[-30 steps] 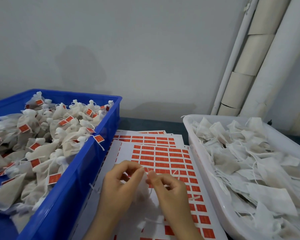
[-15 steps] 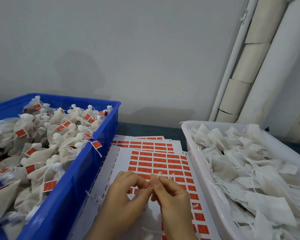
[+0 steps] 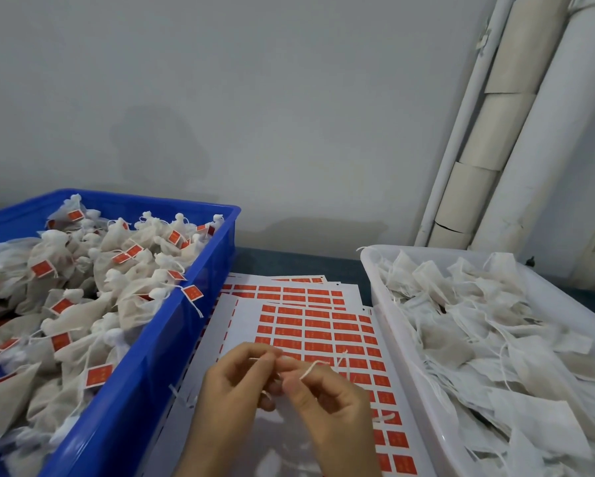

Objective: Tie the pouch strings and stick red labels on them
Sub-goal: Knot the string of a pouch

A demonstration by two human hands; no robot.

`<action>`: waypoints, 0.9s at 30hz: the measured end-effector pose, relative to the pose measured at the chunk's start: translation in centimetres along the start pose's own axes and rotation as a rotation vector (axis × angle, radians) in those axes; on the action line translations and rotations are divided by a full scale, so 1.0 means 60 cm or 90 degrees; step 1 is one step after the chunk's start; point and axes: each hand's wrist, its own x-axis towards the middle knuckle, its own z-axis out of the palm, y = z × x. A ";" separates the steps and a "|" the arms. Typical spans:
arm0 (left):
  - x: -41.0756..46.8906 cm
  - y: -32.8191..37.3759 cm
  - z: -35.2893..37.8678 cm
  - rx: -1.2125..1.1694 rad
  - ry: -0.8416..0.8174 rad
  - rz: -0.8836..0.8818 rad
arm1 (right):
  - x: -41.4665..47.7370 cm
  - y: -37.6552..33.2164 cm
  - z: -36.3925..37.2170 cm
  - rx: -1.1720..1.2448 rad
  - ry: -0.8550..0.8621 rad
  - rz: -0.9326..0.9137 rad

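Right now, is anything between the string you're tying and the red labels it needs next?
Nothing visible does. The left hand and right hand pinch the string just above the label sheet, and its rows of red labels lie uncovered right beyond them.

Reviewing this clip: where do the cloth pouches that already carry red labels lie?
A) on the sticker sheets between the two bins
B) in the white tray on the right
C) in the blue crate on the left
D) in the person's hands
C: the tied white cloth pouches with red labels fill the blue plastic crate, while those in the translucent white plastic tray lie flat and show no labels.
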 end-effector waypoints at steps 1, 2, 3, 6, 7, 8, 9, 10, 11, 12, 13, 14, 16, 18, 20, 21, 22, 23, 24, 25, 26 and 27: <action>0.003 0.002 0.000 -0.023 0.011 -0.029 | 0.000 0.000 -0.001 -0.017 -0.005 -0.014; 0.006 0.003 -0.001 -0.044 0.018 -0.062 | 0.000 -0.001 -0.002 -0.023 -0.007 -0.022; 0.009 0.002 -0.003 -0.066 0.019 -0.094 | 0.000 -0.001 -0.003 -0.024 -0.008 -0.025; 0.011 0.006 -0.010 -0.129 0.021 -0.160 | -0.001 -0.001 -0.003 -0.032 -0.014 -0.018; 0.011 0.008 -0.011 -0.140 0.028 -0.165 | 0.000 -0.002 -0.002 -0.035 -0.024 -0.012; 0.011 0.009 -0.011 -0.137 0.042 -0.160 | 0.000 -0.002 -0.002 -0.038 -0.037 -0.007; 0.011 0.010 -0.010 -0.121 0.059 -0.149 | 0.001 -0.002 -0.001 -0.040 -0.048 -0.004; 0.011 0.011 -0.009 -0.104 0.074 -0.138 | 0.000 -0.005 -0.002 -0.035 -0.060 -0.002; 0.011 0.012 -0.009 -0.095 0.080 -0.128 | -0.001 -0.008 -0.003 -0.024 -0.072 -0.004; 0.010 0.013 -0.009 -0.092 0.083 -0.120 | -0.002 -0.010 -0.003 -0.017 -0.082 -0.006; 0.009 0.015 -0.009 -0.089 0.081 -0.113 | -0.004 -0.011 -0.003 -0.016 -0.082 -0.008; 0.007 0.015 -0.010 -0.083 0.076 -0.103 | -0.005 -0.011 -0.002 -0.018 -0.073 -0.007; 0.004 0.019 -0.013 -0.077 0.036 -0.095 | -0.003 -0.009 0.000 0.003 -0.014 -0.008; 0.002 0.025 -0.018 -0.111 -0.041 -0.121 | 0.003 -0.008 -0.006 0.009 0.028 -0.008; -0.002 0.033 -0.023 -0.193 -0.136 -0.158 | 0.011 -0.009 -0.021 -0.025 -0.024 0.016; -0.003 0.036 -0.024 -0.234 -0.181 -0.170 | 0.014 -0.011 -0.030 -0.036 -0.085 0.031; -0.005 0.038 -0.026 -0.262 -0.218 -0.175 | 0.016 -0.012 -0.037 -0.040 -0.149 0.046; -0.007 0.040 -0.027 -0.276 -0.244 -0.175 | 0.017 -0.012 -0.042 -0.039 -0.200 0.060; -0.008 0.040 -0.028 -0.280 -0.260 -0.173 | 0.016 -0.012 -0.045 -0.047 -0.233 0.072; -0.009 0.039 -0.028 -0.283 -0.268 -0.174 | 0.015 -0.012 -0.044 -0.070 -0.248 0.082; -0.009 0.037 -0.029 -0.287 -0.270 -0.177 | 0.013 -0.013 -0.042 -0.087 -0.248 0.093; -0.008 0.035 -0.030 -0.286 -0.267 -0.176 | 0.012 -0.015 -0.040 -0.078 -0.246 0.105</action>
